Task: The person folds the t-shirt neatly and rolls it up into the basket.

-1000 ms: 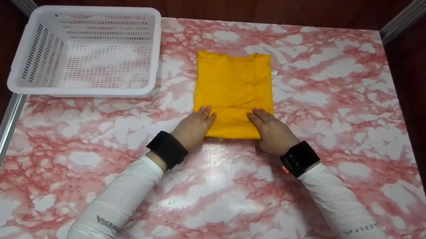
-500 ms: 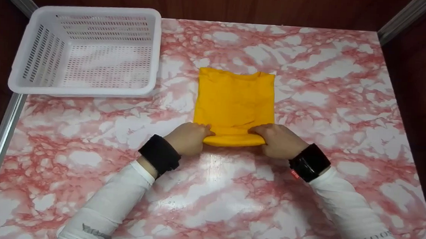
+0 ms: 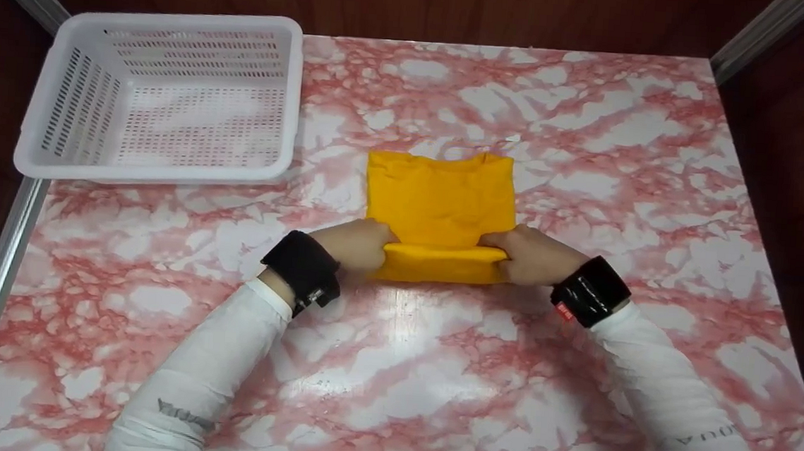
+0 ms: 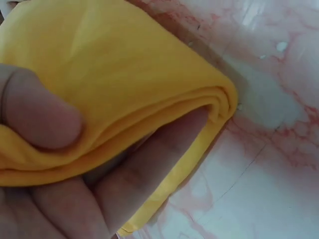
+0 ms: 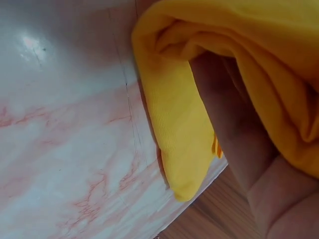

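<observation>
A folded yellow shirt [image 3: 439, 200] lies flat on the table, its near part raised as a thick fold between two hands. At its left side the left hand [image 3: 360, 244] grips that fold. The left wrist view shows the thumb [image 4: 45, 114] on top of the layers and fingers [image 4: 149, 169] tucked underneath. Opposite, the right hand [image 3: 538, 256] grips the fold's right end. In the right wrist view its fingers [image 5: 234, 124] reach under the rolled layers, and its thumb is hidden. A lower yellow layer shows beneath the fold, against the table.
A white slotted plastic basket [image 3: 290, 104] with nothing in it stands at the back left of the table. The tabletop [image 3: 390, 394] has a red and white marbled pattern. Dark wood panels [image 3: 417, 4] close off the back and sides.
Both hands went from lying flat on the shirt to gripping its near fold. The shirt slid towards the person, and the near fold rose and turned over away from the person.
</observation>
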{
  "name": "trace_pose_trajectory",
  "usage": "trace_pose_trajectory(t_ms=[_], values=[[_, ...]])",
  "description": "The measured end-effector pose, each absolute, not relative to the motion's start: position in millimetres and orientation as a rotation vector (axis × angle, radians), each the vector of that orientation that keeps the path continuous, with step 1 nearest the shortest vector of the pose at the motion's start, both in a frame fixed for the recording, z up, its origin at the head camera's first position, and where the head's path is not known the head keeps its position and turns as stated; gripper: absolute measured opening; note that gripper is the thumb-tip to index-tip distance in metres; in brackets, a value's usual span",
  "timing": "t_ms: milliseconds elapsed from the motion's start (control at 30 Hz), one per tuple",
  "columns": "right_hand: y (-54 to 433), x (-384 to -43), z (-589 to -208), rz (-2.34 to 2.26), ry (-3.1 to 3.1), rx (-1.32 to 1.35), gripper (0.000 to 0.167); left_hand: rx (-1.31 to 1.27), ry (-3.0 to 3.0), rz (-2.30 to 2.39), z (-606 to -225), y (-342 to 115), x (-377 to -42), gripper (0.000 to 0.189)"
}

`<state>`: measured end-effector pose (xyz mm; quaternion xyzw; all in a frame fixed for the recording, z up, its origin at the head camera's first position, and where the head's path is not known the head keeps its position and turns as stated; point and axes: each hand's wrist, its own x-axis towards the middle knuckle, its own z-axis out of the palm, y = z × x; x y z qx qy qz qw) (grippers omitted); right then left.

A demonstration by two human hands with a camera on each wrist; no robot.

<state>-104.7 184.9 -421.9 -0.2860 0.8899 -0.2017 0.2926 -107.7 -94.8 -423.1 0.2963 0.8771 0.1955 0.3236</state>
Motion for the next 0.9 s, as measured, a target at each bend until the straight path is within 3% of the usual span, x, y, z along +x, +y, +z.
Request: trace_pose_trajectory(t_ms=[233,667,900], values=[[188,-117,-415,-0.542,2.402,-0.741,0.033,0.731,2.308,0.703,-419,-105,-124,0.021],[195,-139,-426,-0.601,2.678,-0.683,0.045,0.616,2.526,0.874,-438,-118,-149,0.045],[190,-142,-450,-0.530,2.863,-0.698,0.040,0.521,2.688,0.823,-461,-110,-146,0.047]])
